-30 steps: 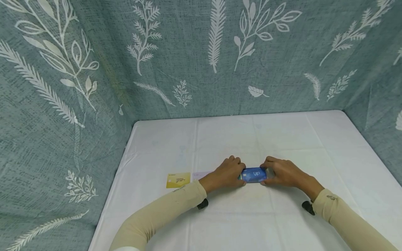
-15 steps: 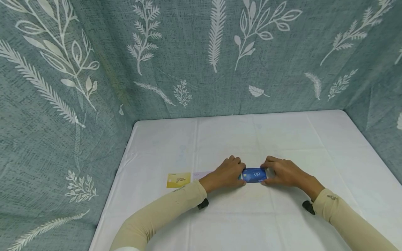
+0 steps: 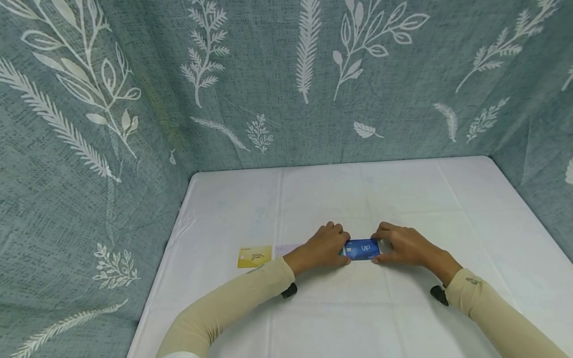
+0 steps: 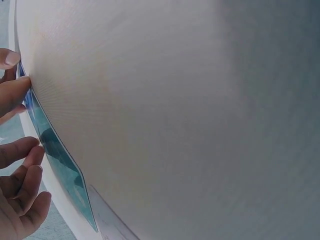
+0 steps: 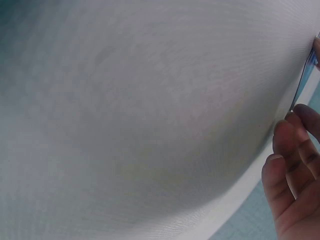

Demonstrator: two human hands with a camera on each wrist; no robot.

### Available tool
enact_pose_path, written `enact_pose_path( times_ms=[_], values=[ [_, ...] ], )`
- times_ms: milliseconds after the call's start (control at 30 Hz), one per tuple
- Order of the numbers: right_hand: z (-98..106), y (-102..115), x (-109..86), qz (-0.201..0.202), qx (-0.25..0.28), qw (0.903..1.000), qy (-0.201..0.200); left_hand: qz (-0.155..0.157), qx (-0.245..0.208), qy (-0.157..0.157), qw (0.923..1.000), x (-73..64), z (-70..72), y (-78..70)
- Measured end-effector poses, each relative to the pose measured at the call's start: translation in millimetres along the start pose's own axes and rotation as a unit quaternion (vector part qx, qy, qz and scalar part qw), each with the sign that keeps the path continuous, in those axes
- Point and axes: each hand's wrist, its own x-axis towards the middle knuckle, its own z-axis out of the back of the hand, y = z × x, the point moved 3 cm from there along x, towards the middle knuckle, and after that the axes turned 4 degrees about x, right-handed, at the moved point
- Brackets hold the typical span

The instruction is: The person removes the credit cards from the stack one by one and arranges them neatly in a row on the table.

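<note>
A blue card printed "VIP" [image 3: 361,249] lies in the middle of the white table, its long side running left to right. My left hand [image 3: 325,247] pinches its left end, thumb at the near edge and fingers at the far edge. At the other end my right hand [image 3: 400,244] pinches the card the same way. Beneath the left hand lies a teal card [image 4: 60,160], mostly hidden in the head view and adjoining the blue one. A pale lavender card [image 3: 286,249] sticks out left of that hand. Leftmost in this row is a yellow card [image 3: 254,257].
White cloth [image 3: 340,318] covers the table. Green-grey fabric with white leaf prints [image 3: 268,74] hangs behind it and at both sides. A small black device shows under each wrist, the left one [image 3: 289,291] and the right one [image 3: 439,296].
</note>
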Motion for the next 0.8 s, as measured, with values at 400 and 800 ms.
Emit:
enact_pose_path(
  times_ms=[400, 800],
  values=[
    [1.4, -0.4, 2.9, 0.004, 0.000, 0.9999, -0.012, -0.004, 0.003, -0.006, 1.0000, -6.3, 1.1, 9.1],
    [3.9, -3.4, -6.5, -0.022, -0.034, 0.9968, -0.069, 0.017, -0.012, -0.029, 0.9994, -24.4, 6.0, 30.3]
  ],
)
